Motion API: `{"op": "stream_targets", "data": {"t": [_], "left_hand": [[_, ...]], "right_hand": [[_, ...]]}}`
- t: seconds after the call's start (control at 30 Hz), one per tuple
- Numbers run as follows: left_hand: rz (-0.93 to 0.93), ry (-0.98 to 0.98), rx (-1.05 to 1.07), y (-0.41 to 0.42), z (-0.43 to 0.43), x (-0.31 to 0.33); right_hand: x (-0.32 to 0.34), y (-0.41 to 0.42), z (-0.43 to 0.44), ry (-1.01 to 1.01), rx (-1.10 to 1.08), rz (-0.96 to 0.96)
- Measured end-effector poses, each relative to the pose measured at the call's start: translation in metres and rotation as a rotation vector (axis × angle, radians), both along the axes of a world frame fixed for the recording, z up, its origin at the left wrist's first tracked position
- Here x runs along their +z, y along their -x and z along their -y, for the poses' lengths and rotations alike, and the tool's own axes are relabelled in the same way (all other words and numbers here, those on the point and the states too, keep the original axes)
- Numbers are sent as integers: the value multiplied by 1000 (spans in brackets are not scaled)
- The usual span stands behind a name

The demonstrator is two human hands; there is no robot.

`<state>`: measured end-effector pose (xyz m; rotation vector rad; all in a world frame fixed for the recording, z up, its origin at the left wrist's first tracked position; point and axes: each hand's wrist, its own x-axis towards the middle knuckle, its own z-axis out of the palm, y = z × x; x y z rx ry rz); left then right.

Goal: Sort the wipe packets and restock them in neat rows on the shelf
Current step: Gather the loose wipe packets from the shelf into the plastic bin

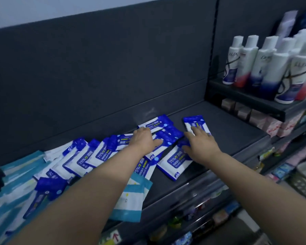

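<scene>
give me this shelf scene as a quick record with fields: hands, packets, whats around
left hand: rests flat on the overlapping dark blue wipe packets, mid shelf
right hand: spread flat on a separate packet to the right
dark blue wipe packets: loose overlapping sprawl, not yet in rows
light blue packets: heaped at left and front edge
shelf: dark, packets lying flat on it
nearby: white bottles standing on a higher shelf, upper right
</scene>
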<state>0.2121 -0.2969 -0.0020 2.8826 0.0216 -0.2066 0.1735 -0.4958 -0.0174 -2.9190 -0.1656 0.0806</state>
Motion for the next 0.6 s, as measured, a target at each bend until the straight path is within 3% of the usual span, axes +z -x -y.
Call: {"op": "stream_targets", "data": {"t": [0.27,0.4,0.53,0.6], "left_hand": [[-42,6,-137,-63,7,-19],[-113,-23,-134,-76,13,-22],[-93,-213,-165,-77,19,-16],[-118,-184,-177,-79,19,-11]], "right_hand": [[-10,-35,14,-8,-264,-75],[-16,-45,16,-49,-245,-102],[-17,-52,9,-99,-291,-67],[-15,-58,8,-73,-326,-68]]}}
